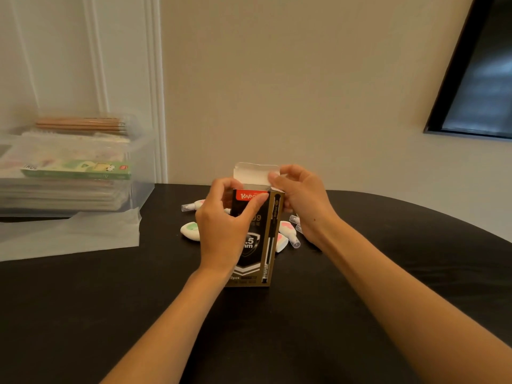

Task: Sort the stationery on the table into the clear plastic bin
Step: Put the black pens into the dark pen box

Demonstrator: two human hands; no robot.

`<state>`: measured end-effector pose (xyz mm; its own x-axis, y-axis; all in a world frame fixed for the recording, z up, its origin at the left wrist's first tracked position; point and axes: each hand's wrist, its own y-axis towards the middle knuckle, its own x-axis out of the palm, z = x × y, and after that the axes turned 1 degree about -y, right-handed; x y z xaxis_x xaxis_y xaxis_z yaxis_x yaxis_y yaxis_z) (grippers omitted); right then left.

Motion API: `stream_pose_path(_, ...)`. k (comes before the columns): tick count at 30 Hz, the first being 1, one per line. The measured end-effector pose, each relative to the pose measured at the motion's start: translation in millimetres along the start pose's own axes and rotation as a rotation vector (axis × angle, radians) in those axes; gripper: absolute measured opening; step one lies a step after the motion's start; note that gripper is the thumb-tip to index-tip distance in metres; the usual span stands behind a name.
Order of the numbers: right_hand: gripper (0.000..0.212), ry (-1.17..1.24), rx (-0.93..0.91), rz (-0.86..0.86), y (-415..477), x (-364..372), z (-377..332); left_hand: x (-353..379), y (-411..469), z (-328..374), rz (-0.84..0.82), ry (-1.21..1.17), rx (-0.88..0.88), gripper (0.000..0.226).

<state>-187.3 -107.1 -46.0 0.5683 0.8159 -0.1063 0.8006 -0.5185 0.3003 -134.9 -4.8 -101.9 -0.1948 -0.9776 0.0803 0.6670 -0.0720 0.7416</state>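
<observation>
Just one pen box (250, 261), two hands (221, 228) (302, 200).

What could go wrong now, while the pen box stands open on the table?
The pen box has its flap open; tilted toward the clear bin, its contents might slide out.
Correction tapes lie close around its base; moving the box may knock them.
The right grip pinches only the flap, which might tear.

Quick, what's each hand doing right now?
Left hand: holding the upright pen box near its top.
Right hand: pinching the box's open top flap.
</observation>
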Motion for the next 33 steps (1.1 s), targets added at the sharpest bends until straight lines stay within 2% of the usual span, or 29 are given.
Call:
stream_pose_path(5,0.02,-0.003,-0.093,-0.065,-2.5,-6.0,-2.5,-3.1,3.3,-1.4,-0.041,-0.07,-0.04,0.025)
stream_pose_path(7,0.016,0.065,-0.094,-0.109,-4.0,-8.1,0.1,-2.5,3.2,-1.4,-0.045,-0.082,-0.043,0.025)
stream_pose_path(10,0.025,0.108,-0.07,-0.139,-6.5,-9.3,4.2,-1.6,2.5,-0.9,-0.045,-0.079,-0.031,0.025)
stream_pose_path(13,0.012,0.033,-0.08,-0.1,-8.8,-7.6,4.7,-1.3,0.3,-0.6,-0.033,-0.067,-0.014,0.027)
stream_pose_path(18,0.015,-0.048,-0.208,-0.09,-12.8,-6.2,3.9,-0.1,-0.4,-3.0,0.011,-0.075,0.005,0.046)
stream_pose_path(20,0.015,-0.087,-0.264,-0.087,-14.1,-7.7,5.1,-0.3,-0.3,-7.9,0.0,-0.014,0.064,0.05)
stream_pose_path(24,0.022,-0.17,-0.311,-0.147,-14.5,-13.6,13.3,-3.9,1.2,-16.7,-0.038,0.125,0.206,0.025)
stream_pose_path(26,0.016,-0.195,-0.31,-0.182,-16.0,-15.8,14.5,-7.5,3.9,-16.9,-0.021,0.121,0.22,0.027)
stream_pose_path(28,0.011,-0.325,-0.358,-0.177,-16.1,-16.5,13.9,-9.0,3.8,-15.0,-0.047,0.078,0.176,0.025)
stream_pose_path(30,0.012,-0.399,-0.379,-0.154,-14.7,-14.0,12.9,-8.8,0.1,-12.1,-0.064,-0.014,0.005,0.016)
stream_pose_path(33,0.016,-0.31,-0.278,-0.099,-7.1,-6.9,11.3,-12.1,2.2,-20.3,-0.013,-0.017,-0.252,0.019)
